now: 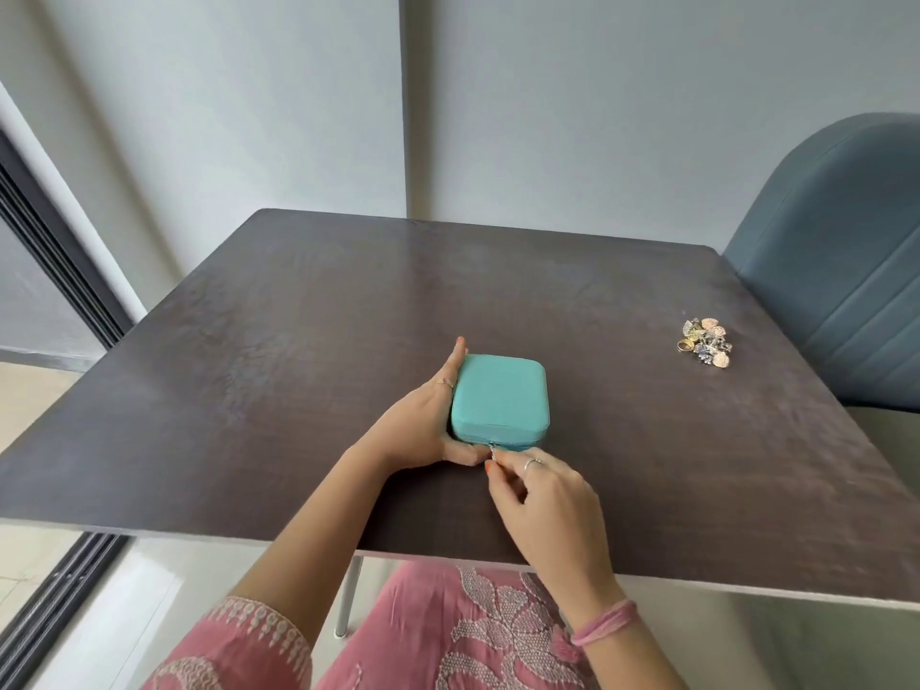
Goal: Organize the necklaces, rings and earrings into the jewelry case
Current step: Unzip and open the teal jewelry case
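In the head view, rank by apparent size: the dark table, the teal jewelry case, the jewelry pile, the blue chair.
1. dark table
2. blue chair, partly cut off by the frame
3. teal jewelry case
4. jewelry pile

Matt teal fabric case (499,396), dark wood-grain desk (308,311) (faintly sheened), glinting metal jewelry (706,342) beyond the right hand (542,510).
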The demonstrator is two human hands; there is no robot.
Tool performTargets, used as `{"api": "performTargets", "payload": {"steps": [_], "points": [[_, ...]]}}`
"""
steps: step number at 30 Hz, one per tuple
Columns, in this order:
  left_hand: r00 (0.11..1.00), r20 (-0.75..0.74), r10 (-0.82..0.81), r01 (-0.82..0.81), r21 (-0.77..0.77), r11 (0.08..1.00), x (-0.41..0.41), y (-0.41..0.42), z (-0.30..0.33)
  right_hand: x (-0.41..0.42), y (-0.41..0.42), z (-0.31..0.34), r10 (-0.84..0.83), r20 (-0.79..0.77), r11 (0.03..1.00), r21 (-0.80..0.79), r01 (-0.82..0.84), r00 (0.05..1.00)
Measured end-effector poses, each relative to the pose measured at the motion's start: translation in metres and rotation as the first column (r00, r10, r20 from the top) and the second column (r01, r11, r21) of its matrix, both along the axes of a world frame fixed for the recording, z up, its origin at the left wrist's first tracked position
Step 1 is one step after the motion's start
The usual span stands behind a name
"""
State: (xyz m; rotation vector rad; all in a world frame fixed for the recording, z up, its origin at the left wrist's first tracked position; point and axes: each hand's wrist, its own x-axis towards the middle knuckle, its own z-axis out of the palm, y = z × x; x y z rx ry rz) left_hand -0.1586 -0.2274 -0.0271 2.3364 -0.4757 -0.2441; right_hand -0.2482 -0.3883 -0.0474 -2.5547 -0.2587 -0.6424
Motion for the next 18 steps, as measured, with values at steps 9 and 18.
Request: {"api": "performTargets", "payload": {"steps": [9,18], "points": [[0.987,0.093,0.135,-0.123,-0.119,0.985,-0.032,0.009,-0.019,0.001,-0.013,0.017,0.070,0.005,0.997,0.038,-0.070,0.998],[0.856,0.291,0.428,-0.420,-0.092,0.903,-0.065,-0.008,-0.022,0.067,-0.035,0.015,0.174,-0.188,0.770,0.638,-0.014,0.967]]}}
